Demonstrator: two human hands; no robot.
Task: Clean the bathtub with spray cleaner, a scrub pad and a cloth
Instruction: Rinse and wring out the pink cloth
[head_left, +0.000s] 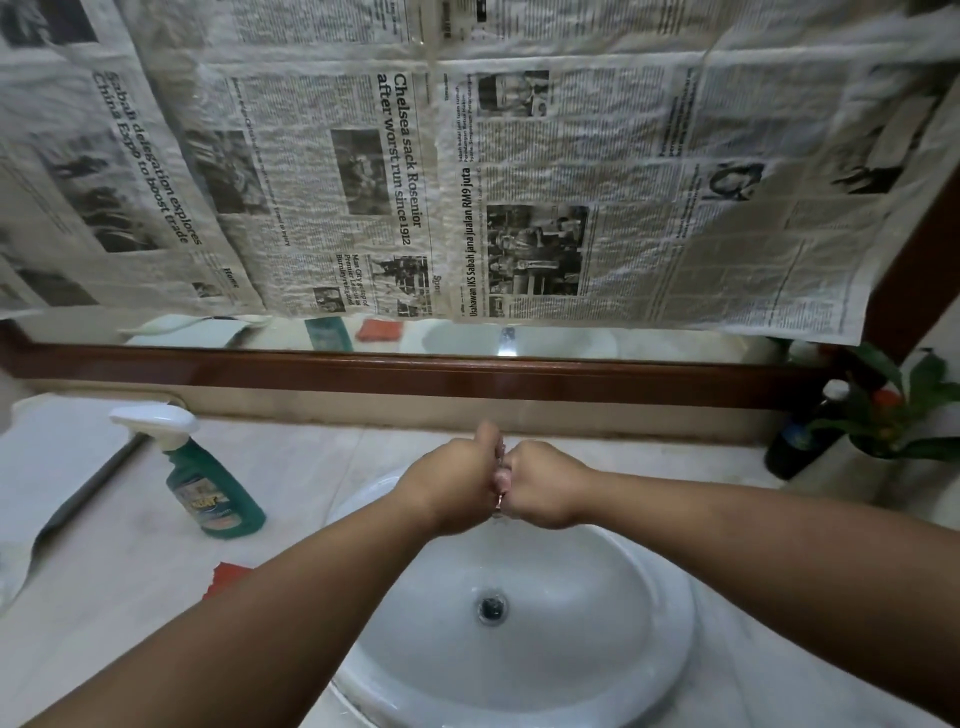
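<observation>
Left hand (452, 480) and right hand (545, 491) meet over the white sink (587, 639), fingers of both curled into fists, knuckles touching. A small pinkish bit shows between them, can't tell what it is or whether it is held. Drain (491, 608) sits below the hands.

Spray bottle (213, 486) stands on the counter (119, 597), well apart from the left hand, off to its left, no fingers on it. Green body, white trigger head, nozzle pointing left. Long axis upright (leans top-left to bottom-right in this wide view). Label is orange-yellow, not readable.

Red item (228, 574) lies flat on the counter near the bottle, partly hidden by the left forearm; cloth or pad, can't tell.

Newspaper (395, 171) covers the mirror above a brown wooden frame (415, 371), print turned sideways. Readable: "Chelsea sack Rosenior after worst run since 1912", "Sabah delegation explores China Expo to boost trade", "Usahawan IKS Sabah jana jualan RM9 juta".

Far right: plant (896, 410) and dark bottle (797, 444)
</observation>
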